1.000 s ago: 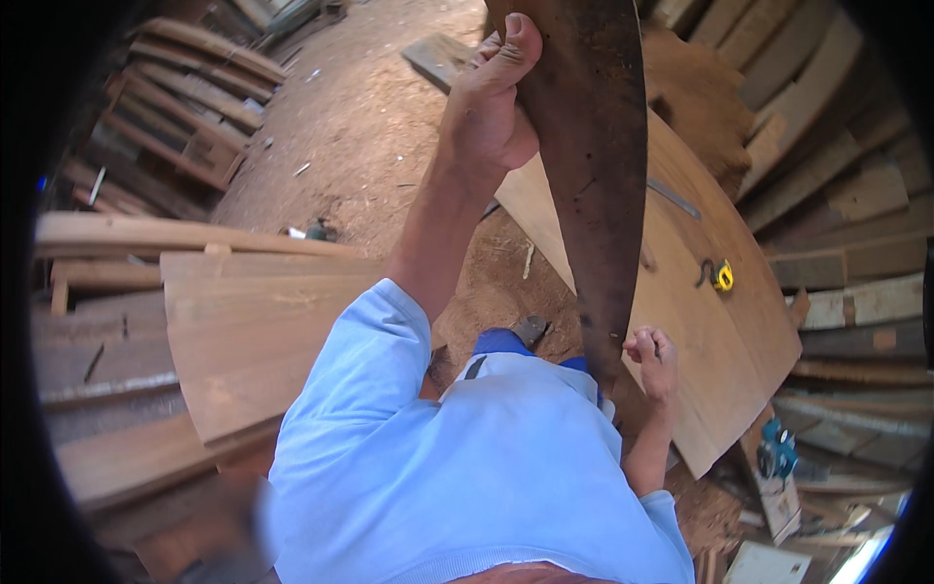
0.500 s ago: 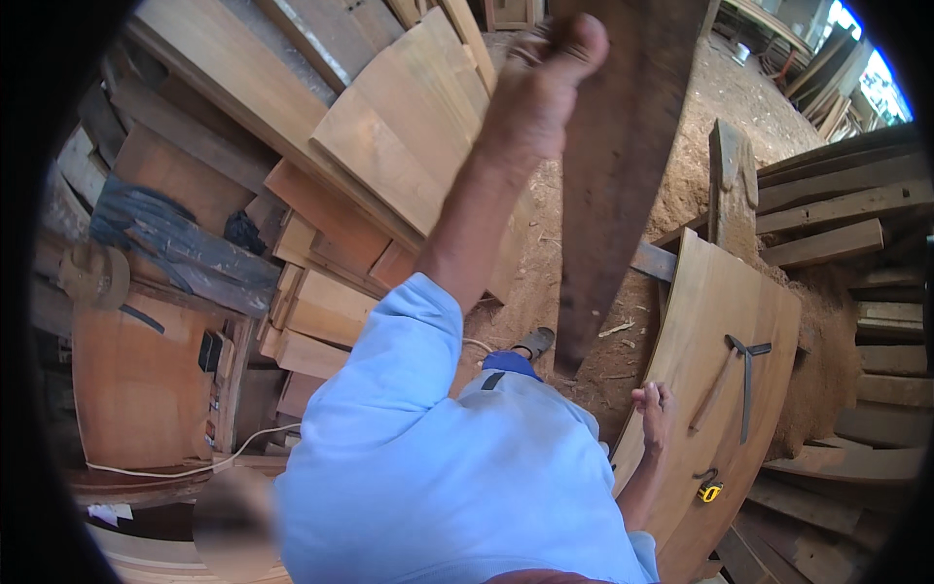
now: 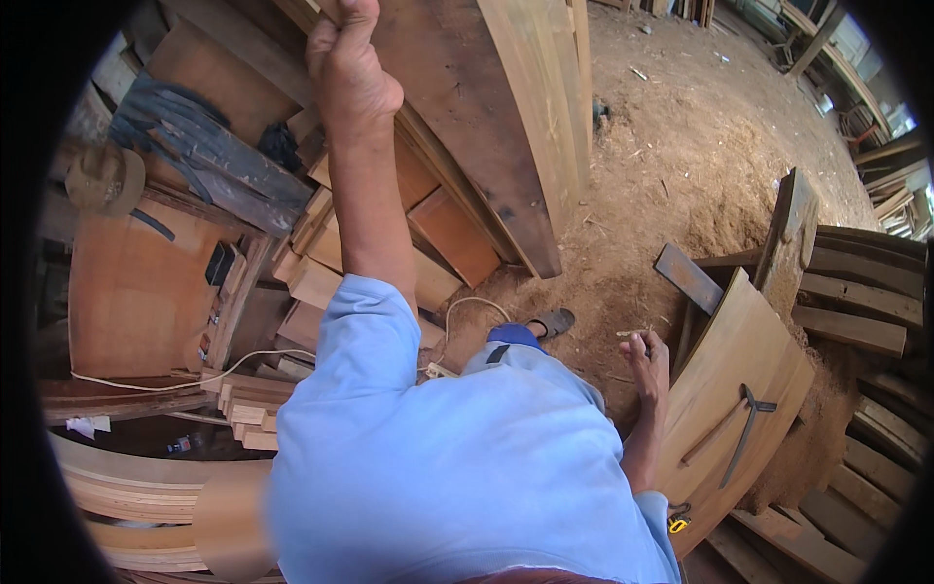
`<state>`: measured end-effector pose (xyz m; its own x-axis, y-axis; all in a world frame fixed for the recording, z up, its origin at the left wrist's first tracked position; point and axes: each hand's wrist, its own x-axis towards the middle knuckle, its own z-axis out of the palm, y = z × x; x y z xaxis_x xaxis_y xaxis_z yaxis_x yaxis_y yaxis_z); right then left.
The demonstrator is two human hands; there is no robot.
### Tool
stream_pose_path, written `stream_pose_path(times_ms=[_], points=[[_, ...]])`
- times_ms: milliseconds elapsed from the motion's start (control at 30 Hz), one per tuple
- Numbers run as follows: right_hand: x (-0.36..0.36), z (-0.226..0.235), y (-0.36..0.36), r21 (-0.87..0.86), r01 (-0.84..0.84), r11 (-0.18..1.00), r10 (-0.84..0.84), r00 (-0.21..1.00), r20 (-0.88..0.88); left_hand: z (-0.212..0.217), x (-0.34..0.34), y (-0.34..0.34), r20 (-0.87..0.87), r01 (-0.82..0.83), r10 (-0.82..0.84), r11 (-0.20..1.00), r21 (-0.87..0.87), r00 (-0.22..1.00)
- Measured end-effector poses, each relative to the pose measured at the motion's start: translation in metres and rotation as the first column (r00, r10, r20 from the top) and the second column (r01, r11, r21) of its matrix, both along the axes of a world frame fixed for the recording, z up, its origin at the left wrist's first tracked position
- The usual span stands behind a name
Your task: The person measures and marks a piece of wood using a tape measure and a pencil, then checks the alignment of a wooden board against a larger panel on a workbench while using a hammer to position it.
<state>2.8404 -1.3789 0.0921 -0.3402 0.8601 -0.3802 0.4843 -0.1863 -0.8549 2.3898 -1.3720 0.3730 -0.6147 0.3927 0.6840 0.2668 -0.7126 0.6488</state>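
High at the upper edge, my left hand is closed at the edge of a long dark wooden board. Part of its fingers is cut off by the picture's edge. The board leans against a row of lighter upright boards, its lower corner close to the floor. Low on the right, my right hand has its fingers curled beside a broad light wooden panel. Whatever those fingers hold, if anything, is too small to make out.
On the panel lie a bevel-like tool and a yellow tape measure. Stacked timber stands to the right, a thick post beside it. A pale cord crosses wood piles on the left. Sawdust covers the floor.
My left hand and the dark board have swung left, and the board now rests against the upright boards. My right hand has risen slightly, fingers still curled. The view has turned right.
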Motion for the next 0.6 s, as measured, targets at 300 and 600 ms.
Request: stream_pose_path(times_ms=[300,600], points=[[0.014,-0.024,0.019,0.169,-0.027,0.985,0.006,0.992,0.125,-0.020,-0.004,0.059,0.001,-0.140,0.142,0.978,0.157,0.990],[0.051,-0.089,-0.017,0.031,0.118,0.992,-0.122,0.981,0.151,-0.093,-0.097,0.163,-0.176,-0.490,0.460,0.843,-0.223,0.870]])
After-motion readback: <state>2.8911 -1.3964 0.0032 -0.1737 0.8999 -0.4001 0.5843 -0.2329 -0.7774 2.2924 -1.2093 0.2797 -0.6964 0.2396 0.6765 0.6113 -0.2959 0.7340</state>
